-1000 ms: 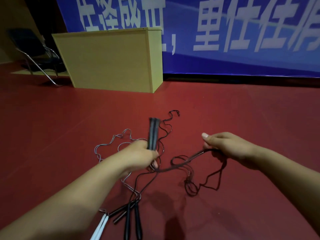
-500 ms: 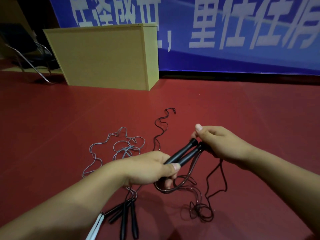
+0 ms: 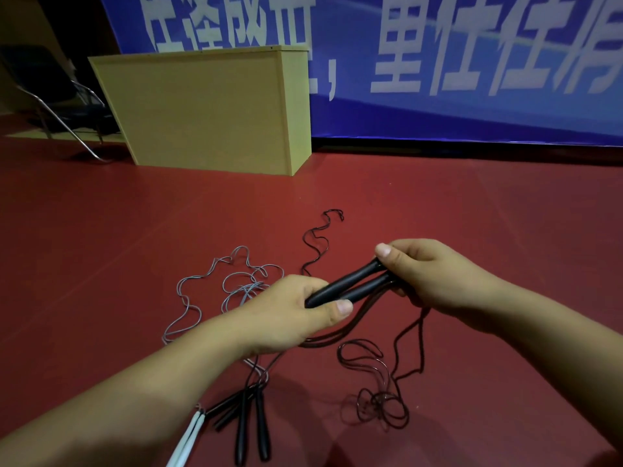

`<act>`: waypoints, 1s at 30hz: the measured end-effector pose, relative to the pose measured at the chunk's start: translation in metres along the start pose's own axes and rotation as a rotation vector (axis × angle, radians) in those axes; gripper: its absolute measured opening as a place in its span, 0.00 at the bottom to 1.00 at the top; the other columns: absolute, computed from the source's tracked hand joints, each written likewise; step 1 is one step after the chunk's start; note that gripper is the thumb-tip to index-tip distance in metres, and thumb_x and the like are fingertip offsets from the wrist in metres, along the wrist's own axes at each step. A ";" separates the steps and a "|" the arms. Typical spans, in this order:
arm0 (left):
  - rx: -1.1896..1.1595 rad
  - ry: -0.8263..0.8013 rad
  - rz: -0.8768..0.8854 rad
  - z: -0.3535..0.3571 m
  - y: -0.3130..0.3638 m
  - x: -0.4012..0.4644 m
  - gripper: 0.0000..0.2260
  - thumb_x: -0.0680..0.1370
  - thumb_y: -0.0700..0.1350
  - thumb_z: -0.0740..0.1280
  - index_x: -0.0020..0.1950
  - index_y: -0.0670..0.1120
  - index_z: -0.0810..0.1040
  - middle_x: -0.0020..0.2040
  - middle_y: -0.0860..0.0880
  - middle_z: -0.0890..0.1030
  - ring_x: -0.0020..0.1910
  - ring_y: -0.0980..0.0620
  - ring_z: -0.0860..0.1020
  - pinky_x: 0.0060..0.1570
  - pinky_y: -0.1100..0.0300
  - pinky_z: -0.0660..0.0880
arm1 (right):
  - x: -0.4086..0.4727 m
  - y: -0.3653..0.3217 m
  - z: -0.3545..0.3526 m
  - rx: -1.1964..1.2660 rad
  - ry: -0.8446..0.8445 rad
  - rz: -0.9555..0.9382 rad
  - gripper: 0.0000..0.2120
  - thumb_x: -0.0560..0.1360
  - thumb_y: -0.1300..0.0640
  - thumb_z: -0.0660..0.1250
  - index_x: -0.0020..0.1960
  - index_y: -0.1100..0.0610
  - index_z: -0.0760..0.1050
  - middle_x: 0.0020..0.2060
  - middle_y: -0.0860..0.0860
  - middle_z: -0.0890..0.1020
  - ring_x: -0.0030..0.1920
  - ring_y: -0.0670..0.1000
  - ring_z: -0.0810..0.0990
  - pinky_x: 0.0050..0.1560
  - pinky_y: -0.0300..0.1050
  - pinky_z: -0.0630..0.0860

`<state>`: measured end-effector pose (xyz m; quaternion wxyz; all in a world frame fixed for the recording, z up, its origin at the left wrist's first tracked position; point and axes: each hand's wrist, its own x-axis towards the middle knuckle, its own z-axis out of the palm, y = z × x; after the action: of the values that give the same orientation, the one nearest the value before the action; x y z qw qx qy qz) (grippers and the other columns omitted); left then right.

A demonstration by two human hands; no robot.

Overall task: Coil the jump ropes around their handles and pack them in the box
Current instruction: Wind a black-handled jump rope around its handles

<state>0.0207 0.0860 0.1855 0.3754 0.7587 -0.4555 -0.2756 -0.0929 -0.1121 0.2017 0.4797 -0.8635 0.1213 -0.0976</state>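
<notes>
The blue banner (image 3: 438, 62) carries large white Chinese characters, cropped; "重任" reads mid-row.

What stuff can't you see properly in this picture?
- Head view: white handles cut off by the bottom edge.
- Black handles: ends hidden inside left hand and right hand.
- Banner lettering cut off by the top edge, blurred.
- Wooden box: inside hidden by its wall.
</notes>
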 end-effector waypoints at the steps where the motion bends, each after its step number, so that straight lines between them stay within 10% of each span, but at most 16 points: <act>1: 0.007 0.022 0.005 0.000 -0.001 -0.001 0.16 0.76 0.58 0.66 0.39 0.46 0.71 0.33 0.50 0.65 0.31 0.53 0.62 0.30 0.59 0.59 | -0.001 -0.001 0.001 0.043 -0.004 0.005 0.24 0.79 0.41 0.59 0.43 0.62 0.75 0.30 0.52 0.72 0.32 0.53 0.65 0.33 0.50 0.61; 9: -0.177 0.004 -0.137 -0.004 -0.004 -0.007 0.05 0.83 0.42 0.61 0.49 0.42 0.74 0.35 0.49 0.82 0.38 0.48 0.83 0.32 0.57 0.78 | -0.009 0.002 -0.013 0.158 -0.117 0.034 0.18 0.70 0.39 0.66 0.49 0.53 0.79 0.30 0.51 0.75 0.34 0.54 0.66 0.32 0.44 0.62; 17: -0.033 0.022 -0.198 -0.028 0.002 -0.015 0.07 0.81 0.44 0.65 0.56 0.41 0.76 0.34 0.47 0.82 0.27 0.51 0.77 0.23 0.62 0.70 | -0.013 0.015 -0.034 -0.267 -0.242 0.091 0.12 0.66 0.47 0.77 0.43 0.53 0.80 0.27 0.45 0.76 0.29 0.44 0.70 0.30 0.37 0.66; 22: 0.017 -0.098 -0.283 -0.021 -0.001 -0.012 0.10 0.82 0.44 0.63 0.55 0.36 0.74 0.32 0.48 0.81 0.28 0.51 0.79 0.25 0.61 0.74 | -0.009 0.021 -0.034 -0.469 -0.114 0.043 0.21 0.65 0.35 0.71 0.36 0.54 0.77 0.25 0.45 0.74 0.27 0.42 0.69 0.30 0.38 0.67; 30: -0.099 -0.199 -0.228 -0.021 0.010 -0.017 0.06 0.83 0.43 0.62 0.49 0.41 0.74 0.38 0.48 0.83 0.24 0.56 0.73 0.21 0.65 0.69 | -0.014 0.018 -0.029 0.064 -0.095 0.034 0.15 0.67 0.44 0.71 0.44 0.56 0.79 0.32 0.50 0.71 0.34 0.52 0.66 0.36 0.49 0.67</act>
<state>0.0248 0.1045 0.2072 0.3316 0.7551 -0.3873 -0.4121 -0.1169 -0.1407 0.2009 0.5139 -0.8492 0.1101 -0.0520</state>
